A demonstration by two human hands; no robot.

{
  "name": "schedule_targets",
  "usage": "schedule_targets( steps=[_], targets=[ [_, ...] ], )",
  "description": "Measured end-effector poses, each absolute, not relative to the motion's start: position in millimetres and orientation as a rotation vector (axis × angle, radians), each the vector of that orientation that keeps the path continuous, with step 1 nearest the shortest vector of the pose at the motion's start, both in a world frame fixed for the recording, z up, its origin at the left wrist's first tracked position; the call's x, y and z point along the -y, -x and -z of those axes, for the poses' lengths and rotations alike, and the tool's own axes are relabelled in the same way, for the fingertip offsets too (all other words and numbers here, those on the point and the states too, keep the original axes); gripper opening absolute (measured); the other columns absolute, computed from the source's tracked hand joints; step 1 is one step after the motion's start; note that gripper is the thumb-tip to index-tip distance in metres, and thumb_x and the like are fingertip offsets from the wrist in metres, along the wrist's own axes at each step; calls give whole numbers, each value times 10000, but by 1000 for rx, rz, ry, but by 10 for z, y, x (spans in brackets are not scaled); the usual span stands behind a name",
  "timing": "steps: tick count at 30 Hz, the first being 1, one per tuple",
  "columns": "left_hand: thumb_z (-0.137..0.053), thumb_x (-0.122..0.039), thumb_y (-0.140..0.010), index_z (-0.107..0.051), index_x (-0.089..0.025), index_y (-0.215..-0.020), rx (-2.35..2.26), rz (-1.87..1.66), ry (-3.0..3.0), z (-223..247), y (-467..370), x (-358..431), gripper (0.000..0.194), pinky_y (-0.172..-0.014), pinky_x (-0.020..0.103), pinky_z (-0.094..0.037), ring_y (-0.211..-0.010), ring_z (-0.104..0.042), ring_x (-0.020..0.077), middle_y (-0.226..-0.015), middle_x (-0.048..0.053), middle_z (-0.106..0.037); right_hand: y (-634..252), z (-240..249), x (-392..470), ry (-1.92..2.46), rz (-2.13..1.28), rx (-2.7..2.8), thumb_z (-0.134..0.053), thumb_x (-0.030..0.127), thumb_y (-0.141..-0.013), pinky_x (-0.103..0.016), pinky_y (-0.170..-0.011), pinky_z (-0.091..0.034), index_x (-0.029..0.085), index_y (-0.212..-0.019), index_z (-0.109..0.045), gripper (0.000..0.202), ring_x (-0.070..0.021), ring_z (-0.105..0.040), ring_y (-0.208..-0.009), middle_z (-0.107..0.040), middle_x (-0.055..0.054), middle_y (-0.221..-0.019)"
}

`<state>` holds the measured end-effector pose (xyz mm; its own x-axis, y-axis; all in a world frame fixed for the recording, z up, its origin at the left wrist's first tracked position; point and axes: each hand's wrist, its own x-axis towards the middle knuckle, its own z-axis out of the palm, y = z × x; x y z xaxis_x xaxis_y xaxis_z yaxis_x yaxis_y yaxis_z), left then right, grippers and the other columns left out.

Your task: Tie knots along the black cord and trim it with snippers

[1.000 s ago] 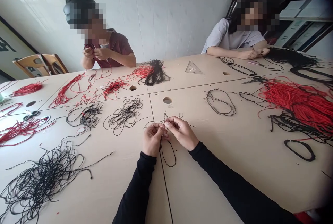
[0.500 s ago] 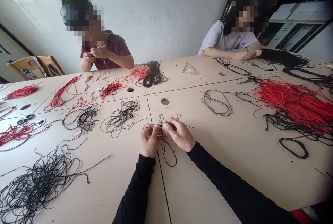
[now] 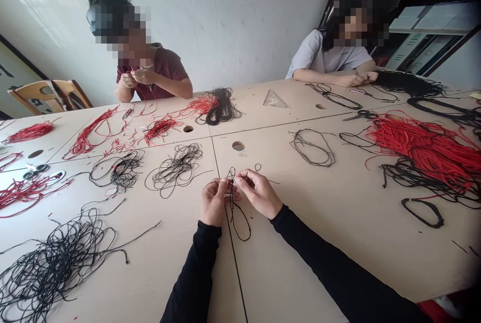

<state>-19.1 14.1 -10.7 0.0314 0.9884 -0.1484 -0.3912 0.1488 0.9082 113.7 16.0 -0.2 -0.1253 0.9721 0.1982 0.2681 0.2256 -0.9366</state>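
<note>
Well inside the table's (image 3: 300,203) far edge, my left hand (image 3: 215,200) and right hand (image 3: 261,195) pinch black cord (image 3: 232,204), a knot (image 3: 232,181) apparently done, lower loop (image 3: 249,232) left open.

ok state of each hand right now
Left hand: closed, holding the knotted black cord.
Right hand: closed, fingertips at the cord's knot; exact hold can't be told.

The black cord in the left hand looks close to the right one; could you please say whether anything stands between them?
Nothing visible: the right hand has its fingertips beside the knot in the black cord; whether they touch is unclear.
</note>
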Motion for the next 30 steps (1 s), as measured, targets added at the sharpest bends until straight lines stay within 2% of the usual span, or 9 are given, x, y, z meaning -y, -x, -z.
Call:
schedule_targets(
  steps=[6,17,25,30],
  targets=[
    [-734,-398,-672,-592,-113,-805,-955,-1246,-809,86,190,-124,345,-564,279,-539,-573,-613,127,-691,42,-644,-1145,20,-169,1178,-1033,1551,-480,409,-885,-259,-602,-448,177,-865,-557,245,-136,-525,-615,-568,-10,-704],
    [-727,-421,-677,-577,-116,-776,-976,-1253,-846,92,176,-130,354,-543,275,-534,-548,-598,120,-657,27,-626,-1153,60,-190,1156,-1046,1543,-489,409,-883,-259,-619,-453,165,-860,-572,259,-131,-524,-637,-567,-15,-723],
    [-702,-428,-707,-553,-124,-797,-974,-1291,-869,107,162,-118,351,-557,268,-525,-540,-600,117,-635,13,-612,-1138,27,-176,1167,-1063,1557,-482,399,-877,-256,-562,-462,177,-854,-553,235,-132,-530,-591,-563,-6,-685],
    [-707,-422,-703,-552,-129,-806,-961,-1248,-857,94,173,-122,347,-535,261,-515,-521,-600,117,-637,11,-611,-1145,28,-179,1183,-1026,1559,-491,399,-873,-264,-606,-454,172,-833,-568,243,-134,-517,-614,-559,-8,-691]
  ],
)
